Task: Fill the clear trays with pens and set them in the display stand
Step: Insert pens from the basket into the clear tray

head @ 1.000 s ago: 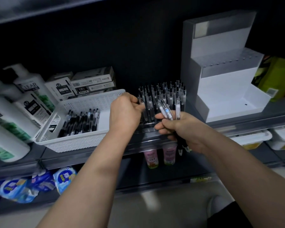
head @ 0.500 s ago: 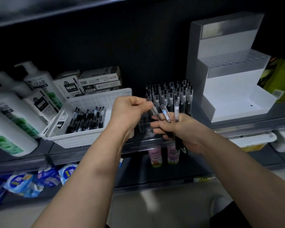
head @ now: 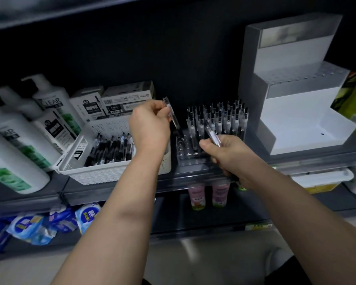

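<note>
Left hand [head: 150, 128] pinches one clear-barrelled black pen [head: 174, 118] above the clear plastic tray [head: 190, 156] (half filled); right hand [head: 227, 155] grips spare pens [head: 212, 134] beside it.

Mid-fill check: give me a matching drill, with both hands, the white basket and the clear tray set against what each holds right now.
Column one:
1. left hand
2. right hand
3. white basket
4. clear tray

Column two:
A. upright pens standing in its holes
B. a single pen, pinched and raised
C. loose pens lying flat inside
D. spare pens, gripped at the tray's front

Pairs: 1-B, 2-D, 3-C, 4-A.
</note>
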